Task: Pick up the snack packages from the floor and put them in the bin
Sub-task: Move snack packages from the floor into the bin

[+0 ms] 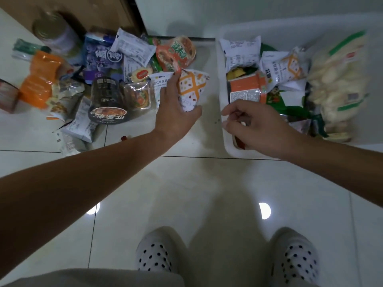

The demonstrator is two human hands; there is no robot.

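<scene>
A heap of snack packages [107,79] lies on the tiled floor at upper left. At its right edge my left hand [176,112] grips a white packet with an orange lattice print [191,87], fingers wrapped around it. The white plastic bin [228,146] stands to the right, holding several packages: an orange box [245,88], white packets [240,48] and a large clear bag of pale snacks [339,79]. Over the bin's near left corner hovers my right hand [255,125], its fingers loosely curled with nothing visible in them.
A jar with a metal lid [51,32] and a brown door [99,11] sit behind the heap. A black round bowl [106,100] lies in the pile. My feet in dotted slippers [157,253] stand on the glossy tiles below.
</scene>
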